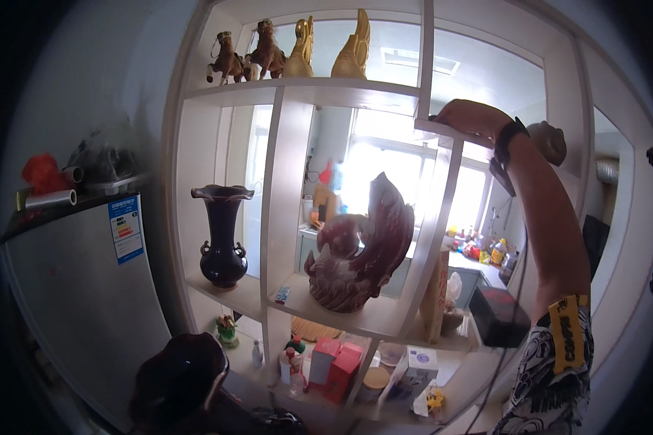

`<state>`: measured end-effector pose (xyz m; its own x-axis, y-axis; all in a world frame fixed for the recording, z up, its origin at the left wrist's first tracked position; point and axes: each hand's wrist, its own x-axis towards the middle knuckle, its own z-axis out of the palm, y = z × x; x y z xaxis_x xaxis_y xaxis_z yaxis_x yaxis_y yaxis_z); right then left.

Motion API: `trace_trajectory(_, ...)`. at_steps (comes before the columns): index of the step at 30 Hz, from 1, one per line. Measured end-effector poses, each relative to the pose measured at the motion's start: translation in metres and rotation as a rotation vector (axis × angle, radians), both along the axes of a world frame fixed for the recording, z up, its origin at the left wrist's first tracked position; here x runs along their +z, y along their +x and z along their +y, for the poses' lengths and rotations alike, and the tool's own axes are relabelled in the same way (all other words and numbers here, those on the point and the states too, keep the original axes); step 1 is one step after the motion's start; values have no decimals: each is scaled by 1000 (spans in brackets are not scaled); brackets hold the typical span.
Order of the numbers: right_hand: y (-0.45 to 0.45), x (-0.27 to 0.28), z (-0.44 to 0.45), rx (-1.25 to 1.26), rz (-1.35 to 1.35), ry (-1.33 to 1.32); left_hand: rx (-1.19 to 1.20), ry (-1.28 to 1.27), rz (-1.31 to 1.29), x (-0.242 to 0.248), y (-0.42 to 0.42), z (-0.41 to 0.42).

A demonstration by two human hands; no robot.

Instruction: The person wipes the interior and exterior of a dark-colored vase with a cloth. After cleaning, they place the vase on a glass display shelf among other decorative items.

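Note:
My right hand (470, 117) is raised to a short white shelf ledge (441, 128), palm down, with a dark band at the wrist. Its fingers are bent and partly hidden, so what they hold is unclear. A brown ceramic piece (547, 142) shows just behind my wrist. At the lower left, close to me, is a dark glazed vase (179, 375) with a wavy mouth. A small skin-toned patch beside its neck may be my left hand (234, 399), mostly hidden. A similar dark vase (222, 239) stands upright in the left compartment, and a red-brown ceramic fish ornament (359, 250) in the middle one.
Horse figurines (269, 51) and gold swan ornaments (351, 49) stand on the top shelf. Red boxes (337, 367), a jar (375, 380) and bottles fill the lower shelves. A refrigerator (81, 293) is on the left. A dark cable (514, 321) hangs near my right arm.

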<state>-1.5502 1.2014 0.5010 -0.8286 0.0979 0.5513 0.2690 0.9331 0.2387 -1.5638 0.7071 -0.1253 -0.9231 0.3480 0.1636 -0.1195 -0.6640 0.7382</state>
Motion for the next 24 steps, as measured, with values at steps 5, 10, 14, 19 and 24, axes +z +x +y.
trace_trajectory(5, -5, 7, 29, -85, -40, -12, 119, -116, 50, 1, 12, 10)
trace_trajectory(10, 35, 33, 84, -300, -98, 203, 125, -116, 61, -9, 4, 28)
trace_trajectory(14, 53, 39, 134, -476, -80, 152, 165, -120, 70, -15, -2, 30)
trace_trajectory(19, 53, 44, 107, -331, -301, 161, 260, -66, 117, -18, -15, 27)
trace_trajectory(24, 71, 72, 181, -617, -482, 203, 202, -159, 104, -28, -24, 37)
